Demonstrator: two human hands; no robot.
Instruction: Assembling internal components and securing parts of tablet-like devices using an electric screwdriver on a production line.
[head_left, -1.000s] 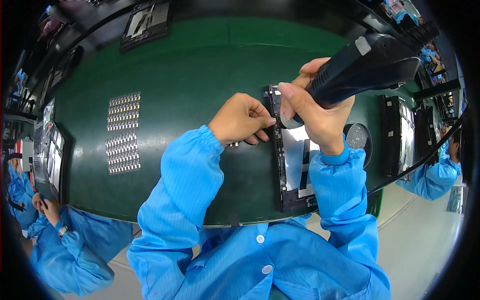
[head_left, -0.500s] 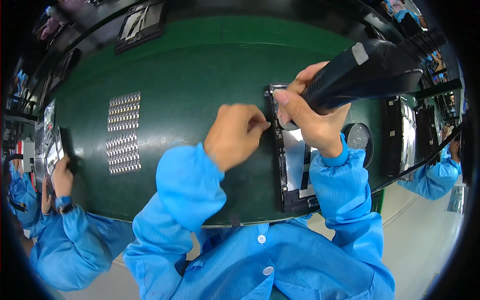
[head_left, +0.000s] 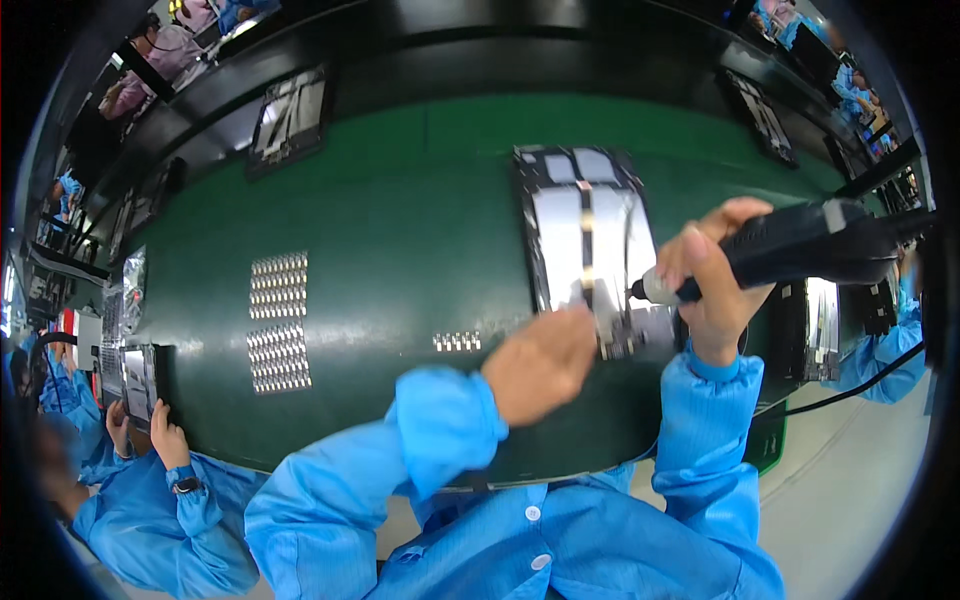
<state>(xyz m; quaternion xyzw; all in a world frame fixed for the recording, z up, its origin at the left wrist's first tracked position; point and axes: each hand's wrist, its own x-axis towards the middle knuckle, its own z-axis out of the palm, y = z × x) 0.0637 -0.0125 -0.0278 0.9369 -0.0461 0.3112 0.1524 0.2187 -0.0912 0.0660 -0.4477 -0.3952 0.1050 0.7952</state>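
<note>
An opened tablet-like device (head_left: 560,235) with a black frame, silver panels and a dark strip down its middle lies on the green table in front of me. My right hand (head_left: 718,285) is closed around a black electric screwdriver (head_left: 800,250). The tool lies nearly level, its dark tip pointing left over the device's right edge. My left hand (head_left: 540,365) is at the device's lower edge with its fingers pinched together. Those fingers are blurred, and whatever they hold is hidden. Just left of that hand is a short strip of small metallic parts (head_left: 457,341).
Two sheets of small metallic pieces, an upper one (head_left: 279,285) and a lower one (head_left: 279,358), lie to the left. More devices stand at the back left (head_left: 288,118) and the right (head_left: 822,325). At far left, a co-worker's hands (head_left: 170,440) touch another device (head_left: 140,370).
The screwdriver has swung from steep to nearly level, moving right and showing its tip. My left hand has moved right onto the device's lower edge. The view has shifted, uncovering more of the device.
</note>
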